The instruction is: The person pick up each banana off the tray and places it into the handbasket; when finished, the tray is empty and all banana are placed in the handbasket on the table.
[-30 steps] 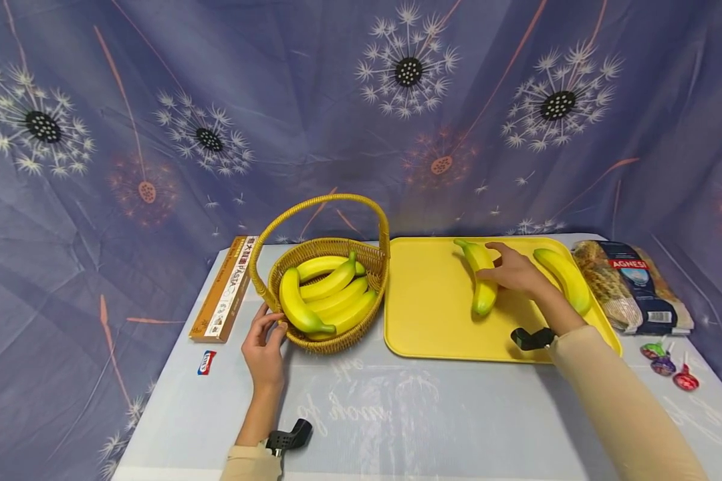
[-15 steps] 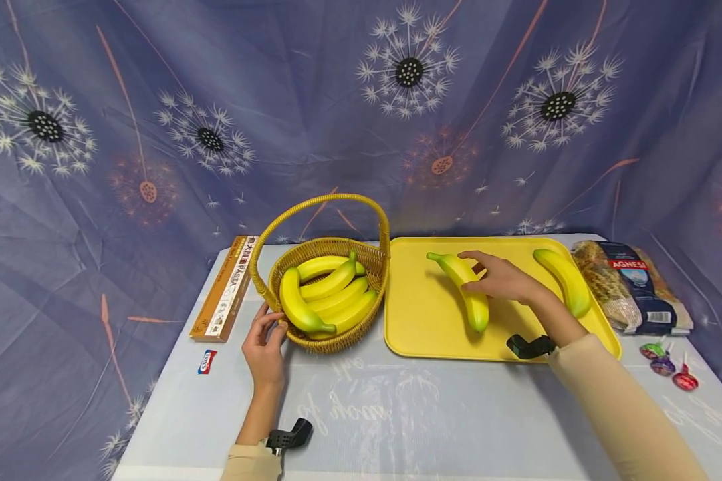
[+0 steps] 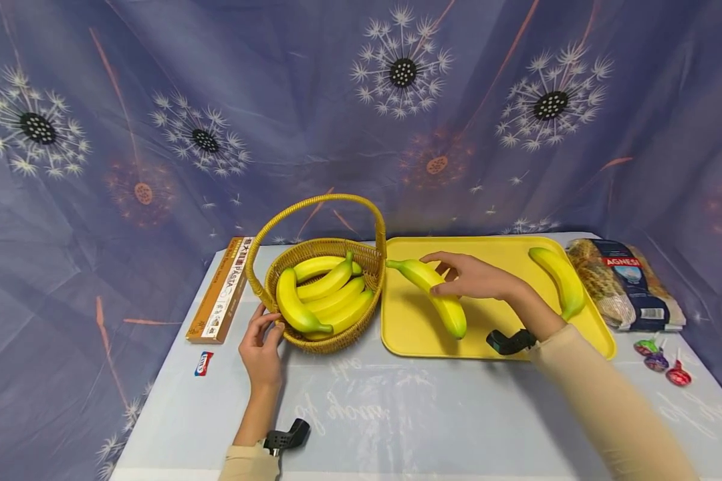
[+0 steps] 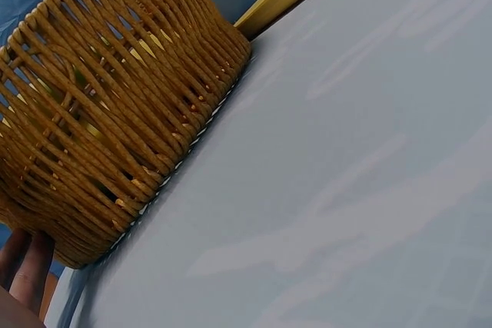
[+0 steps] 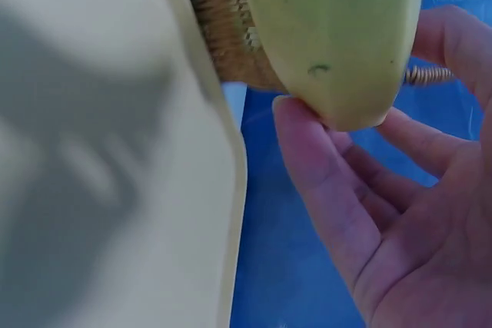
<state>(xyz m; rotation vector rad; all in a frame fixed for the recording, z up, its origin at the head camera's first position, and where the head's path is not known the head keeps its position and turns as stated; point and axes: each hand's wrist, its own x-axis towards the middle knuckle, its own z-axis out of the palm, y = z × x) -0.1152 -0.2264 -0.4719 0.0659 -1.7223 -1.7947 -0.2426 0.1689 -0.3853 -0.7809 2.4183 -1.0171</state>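
My right hand [image 3: 470,275] pinches a yellow banana [image 3: 434,294] between thumb and fingers above the yellow tray [image 3: 409,337]. The banana's green stem points left toward the basket, and its tip slants down toward me. In the right wrist view the thumb and fingers lie around the banana [image 5: 338,44]. At the left, my left hand [image 3: 261,351] grips the near left rim of a wicker basket [image 3: 331,344] with a tall arched handle. Several bananas [image 3: 331,294] lie inside. From the left wrist, the fingertips [image 4: 31,270] show against the basket's woven side.
Another banana [image 3: 558,280] lies at the tray's right end. Beyond it are a pasta bag [image 3: 626,284] and several lollipops [image 3: 657,361]. A pasta box [image 3: 220,290] and a small red-and-blue packet [image 3: 203,363] lie left of the basket. A patterned curtain [image 3: 313,100] hangs behind the table.
My right hand has lifted the banana and carried it left across the tray toward the basket, its stem turning leftward. The left hand stays at the basket rim.
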